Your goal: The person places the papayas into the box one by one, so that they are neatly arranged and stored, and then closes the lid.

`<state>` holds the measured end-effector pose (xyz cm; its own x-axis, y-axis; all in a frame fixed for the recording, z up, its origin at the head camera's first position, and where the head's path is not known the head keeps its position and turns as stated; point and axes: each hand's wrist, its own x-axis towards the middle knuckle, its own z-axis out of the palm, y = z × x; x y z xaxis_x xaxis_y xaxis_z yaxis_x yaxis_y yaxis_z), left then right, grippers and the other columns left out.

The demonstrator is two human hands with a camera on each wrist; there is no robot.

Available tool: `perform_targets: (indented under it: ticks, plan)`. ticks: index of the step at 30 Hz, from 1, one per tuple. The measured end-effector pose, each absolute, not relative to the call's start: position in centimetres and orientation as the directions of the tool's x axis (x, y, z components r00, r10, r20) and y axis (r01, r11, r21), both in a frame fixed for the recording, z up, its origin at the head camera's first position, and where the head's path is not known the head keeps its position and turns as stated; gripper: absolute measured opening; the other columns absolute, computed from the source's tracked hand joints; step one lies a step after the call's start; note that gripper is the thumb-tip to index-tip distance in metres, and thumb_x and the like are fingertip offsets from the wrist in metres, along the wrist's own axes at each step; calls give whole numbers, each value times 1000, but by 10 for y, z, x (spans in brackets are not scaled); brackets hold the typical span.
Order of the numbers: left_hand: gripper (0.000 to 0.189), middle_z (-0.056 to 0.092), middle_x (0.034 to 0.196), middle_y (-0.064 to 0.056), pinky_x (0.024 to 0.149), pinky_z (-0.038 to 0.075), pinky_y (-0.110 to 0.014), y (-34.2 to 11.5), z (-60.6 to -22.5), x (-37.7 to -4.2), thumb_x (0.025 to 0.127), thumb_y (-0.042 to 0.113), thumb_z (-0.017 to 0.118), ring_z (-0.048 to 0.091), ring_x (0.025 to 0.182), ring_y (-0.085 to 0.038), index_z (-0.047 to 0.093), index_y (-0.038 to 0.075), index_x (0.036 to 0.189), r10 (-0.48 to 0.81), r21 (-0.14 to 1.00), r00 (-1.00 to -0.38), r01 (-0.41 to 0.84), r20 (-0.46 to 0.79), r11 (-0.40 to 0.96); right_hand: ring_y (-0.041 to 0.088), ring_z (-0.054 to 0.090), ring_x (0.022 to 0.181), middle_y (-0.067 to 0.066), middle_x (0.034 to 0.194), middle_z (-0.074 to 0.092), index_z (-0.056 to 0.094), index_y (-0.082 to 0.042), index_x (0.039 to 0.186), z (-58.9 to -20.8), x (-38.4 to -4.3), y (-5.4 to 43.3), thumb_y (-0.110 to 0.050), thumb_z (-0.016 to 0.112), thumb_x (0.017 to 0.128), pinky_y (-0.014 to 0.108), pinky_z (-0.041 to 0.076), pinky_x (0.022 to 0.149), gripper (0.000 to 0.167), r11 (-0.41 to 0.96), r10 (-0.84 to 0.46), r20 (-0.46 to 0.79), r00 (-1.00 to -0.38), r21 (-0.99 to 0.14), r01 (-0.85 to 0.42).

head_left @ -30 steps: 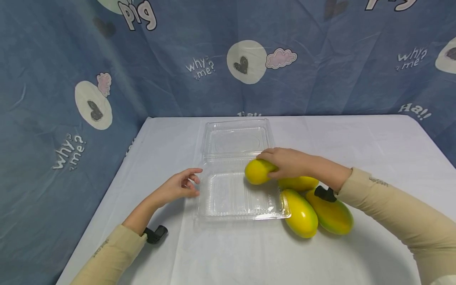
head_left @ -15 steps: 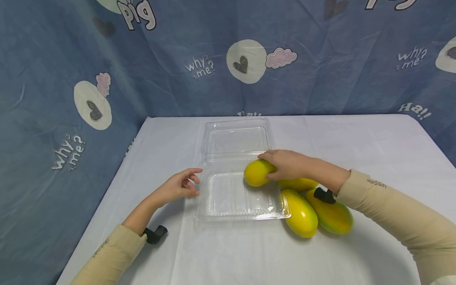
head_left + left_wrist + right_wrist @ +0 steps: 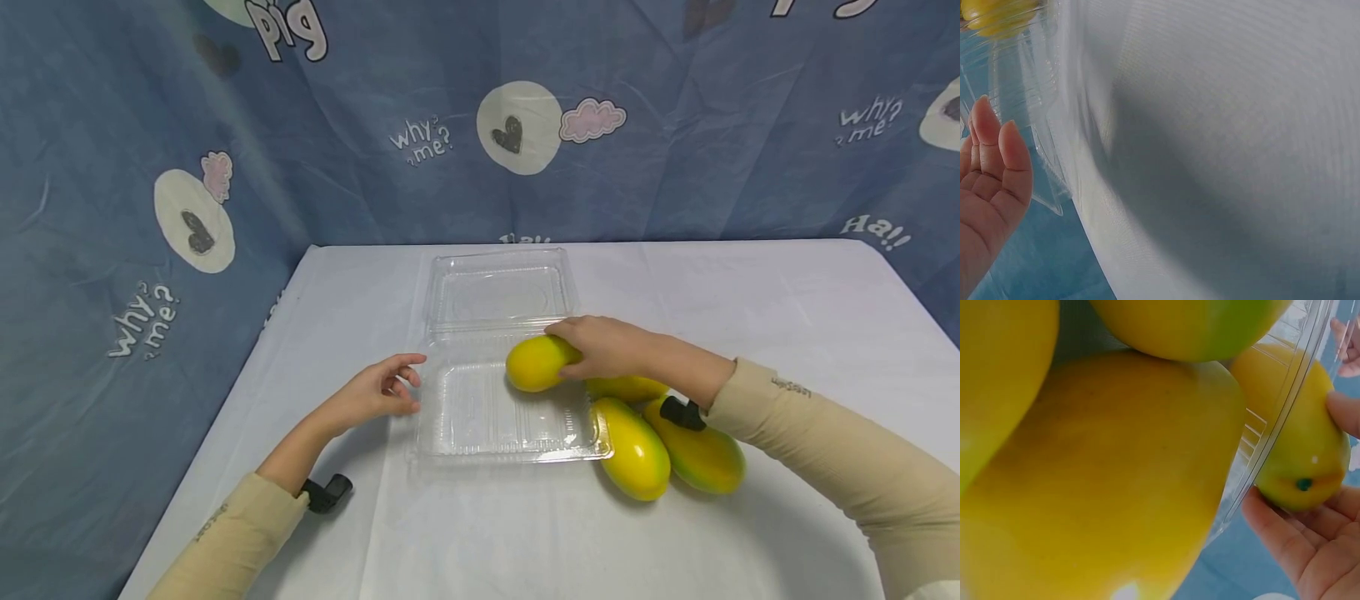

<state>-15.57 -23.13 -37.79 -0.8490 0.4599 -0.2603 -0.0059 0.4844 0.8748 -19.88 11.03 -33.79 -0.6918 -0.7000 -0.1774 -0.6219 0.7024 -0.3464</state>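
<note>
A: Where is the held fruit?

B: A smooth, oval, yellow-green mango (image 3: 534, 364) sits over the right half of an open, clear plastic hinged container (image 3: 468, 417), near the middle of the white-covered table (image 3: 465, 533). I cannot tell whether it touches the bottom.

A: And the hands?

B: The right hand (image 3: 607, 343) grasps the mango by its right end, fingers on the far side, thumb on the near side. In the right wrist view, a small green stem nub (image 3: 1304, 484) shows at that end. The left hand (image 3: 375, 390) holds nothing, its fingers loosely bent beside the container's left side.

A: What else?

B: The clear lid (image 3: 501, 292) lies back toward the table's far edge. Three other mangoes (image 3: 630, 454) cluster just beside the container, on the side of the table's right edge.

A: How might the mango handle?

B: Probably firm, fairly weighty and slightly slippery; a wide grip around its fattest part seems surest. The container looks light and flexible, best steadied by its rim.
</note>
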Motion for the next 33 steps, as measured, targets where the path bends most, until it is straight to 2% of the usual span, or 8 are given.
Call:
perform_targets:
  ticks: [9, 13, 22, 33]
  plan:
    - [67, 46, 110, -21, 70, 46, -24, -232, -378, -156, 82, 5, 66, 52, 77, -10, 31, -2, 138, 460, 875, -849, -4, -259, 485, 33, 46, 121, 18, 133, 48, 42, 0, 134, -337, -200, 113, -27, 65, 84, 46, 36, 99, 61, 731, -675, -239, -699, -349, -586]
    - [67, 47, 109, -20, 70, 46, -24, -232, -378, -156, 82, 5, 66, 52, 77, -10, 31, -2, 138, 461, 875, -849, -5, -260, 485, 33, 44, 123, 19, 134, 46, 42, -1, 134, -335, -199, 114, -26, 65, 84, 46, 35, 100, 61, 733, -670, -240, -702, -362, -576]
    - [67, 46, 110, -22, 69, 46, -24, -231, -378, -156, 82, 4, 65, 52, 76, -10, 30, -3, 139, 464, 874, -847, -1, -258, 485, 34, 45, 121, 19, 133, 47, 43, 2, 133, -326, -200, 123, -25, 64, 85, 47, 36, 99, 59, 717, -676, -188, -713, -391, -577]
    - [66, 47, 110, -22, 70, 46, -24, -231, -379, -156, 82, 5, 65, 52, 77, -11, 31, -2, 139, 459, 870, -848, -5, -265, 493, 32, 56, 108, 19, 129, 51, 46, 4, 130, -319, -192, 146, -21, 65, 84, 46, 43, 92, 56, 713, -660, -124, -741, -414, -566]
